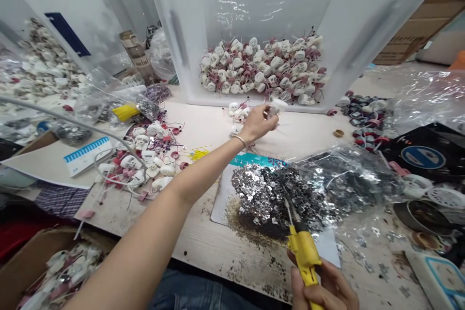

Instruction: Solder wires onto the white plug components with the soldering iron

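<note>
My left hand is stretched out to the front of the big clear bin, its fingers closed on a small white plastic part. A few similar white parts with wires lie just beside that hand. My right hand grips a yellow soldering iron by its handle. The iron's metal tip points into a heap of small shiny metal pieces, which lies on a sheet of paper. Whether the tip touches the pieces I cannot tell.
Many white and pink parts fill the bottom of the clear bin. More wired parts are piled at left, near a cable. On the right are a plastic bag of metal pieces, a black disc and a round tin.
</note>
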Demonstrator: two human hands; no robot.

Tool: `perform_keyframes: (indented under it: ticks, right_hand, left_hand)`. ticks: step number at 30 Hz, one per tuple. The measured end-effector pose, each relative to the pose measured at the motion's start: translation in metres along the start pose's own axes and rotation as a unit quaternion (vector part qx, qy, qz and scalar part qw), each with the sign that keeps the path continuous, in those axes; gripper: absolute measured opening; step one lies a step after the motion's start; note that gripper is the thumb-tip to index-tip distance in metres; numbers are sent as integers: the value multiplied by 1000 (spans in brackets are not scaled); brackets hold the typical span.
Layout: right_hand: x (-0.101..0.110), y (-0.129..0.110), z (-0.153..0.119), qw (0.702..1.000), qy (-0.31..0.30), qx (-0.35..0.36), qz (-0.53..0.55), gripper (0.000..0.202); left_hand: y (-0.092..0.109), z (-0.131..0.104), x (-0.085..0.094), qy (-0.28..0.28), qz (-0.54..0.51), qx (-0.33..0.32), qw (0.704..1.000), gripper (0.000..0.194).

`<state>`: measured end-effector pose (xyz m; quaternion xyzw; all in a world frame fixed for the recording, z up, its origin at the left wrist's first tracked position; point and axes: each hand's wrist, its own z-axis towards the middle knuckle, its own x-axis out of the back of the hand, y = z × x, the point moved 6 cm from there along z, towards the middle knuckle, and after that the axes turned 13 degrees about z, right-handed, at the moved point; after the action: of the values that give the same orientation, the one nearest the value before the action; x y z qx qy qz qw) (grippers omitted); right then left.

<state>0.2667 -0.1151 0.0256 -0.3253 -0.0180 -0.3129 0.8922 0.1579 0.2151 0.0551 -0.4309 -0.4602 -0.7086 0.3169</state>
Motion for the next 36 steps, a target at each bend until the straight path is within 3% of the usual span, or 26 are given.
perform_keyframes:
  ticks: [2, 4, 5, 7, 10, 12, 14, 15, 17, 19, 20, 21, 22, 23, 27, 30, 32, 36]
  right_hand:
    - [1, 6, 1, 1000, -14, 9, 3, 27]
    - [4, 10, 3, 999, 39, -27, 6, 27]
    - [5, 9, 5, 997, 67, -46, 9, 28]
    - [2, 5, 9, 992, 98, -73, 18, 30]
    - [-19, -3, 20, 993, 39, -91, 61, 30]
    - [-40, -6, 22, 988, -36, -106, 109, 27]
    - [-59, -6, 17, 977, -105, -120, 144, 21]
    - [-67, -7, 13, 973, -132, -115, 151, 19]
    - [-76, -7, 5, 970, -166, -95, 149, 17]
    - [-76, -8, -1, 972, -181, -70, 133, 15]
    - [-74, -9, -2, 974, -180, -61, 126, 15]
    - [-71, -9, -3, 976, -175, -56, 119, 15]
    - [-68, -10, -3, 978, -165, -52, 115, 15]
    - [-64, -11, -2, 980, -155, -50, 112, 16]
    - [-64, -13, 0, 980, -155, -58, 112, 17]
    - [-70, -9, -2, 974, -178, -69, 125, 17]
    - [-69, -6, -2, 974, -178, -60, 126, 17]
    - [-66, -6, 1, 978, -176, -26, 107, 19]
  left_hand:
    - [-8, -19, 25, 31, -158, 39, 986, 31]
    - [-15, -49, 42, -4, -354, 86, 931, 25]
    - [-14, -68, 45, -68, -419, 94, 901, 21]
    - [-3, -114, 44, -247, -466, 83, 846, 10]
    - [9, -194, 29, -499, -437, 86, 744, 7]
    - [10, -236, 15, -594, -415, 114, 680, 12]
    - [4, -261, 5, -629, -384, 141, 661, 18]
    - [-1, -267, 3, -622, -358, 140, 682, 19]
    - [-13, -269, 8, -550, -274, 101, 782, 18]
    - [-22, -264, 29, -393, -150, 49, 906, 19]
    - [-24, -264, 42, -300, -86, 33, 949, 23]
    - [-24, -267, 55, -218, -35, 28, 975, 25]
    - [-22, -274, 63, -161, -3, 29, 986, 23]
    - [-18, -282, 64, -140, 9, 29, 990, 21]
    - [0, -316, 32, -217, 4, 28, 976, 18]
    - [6, -325, 16, -200, 32, 13, 979, 11]
    - [7, -323, 23, -134, 23, -15, 991, 11]
    - [9, -320, 59, 24, -20, -90, 995, 14]
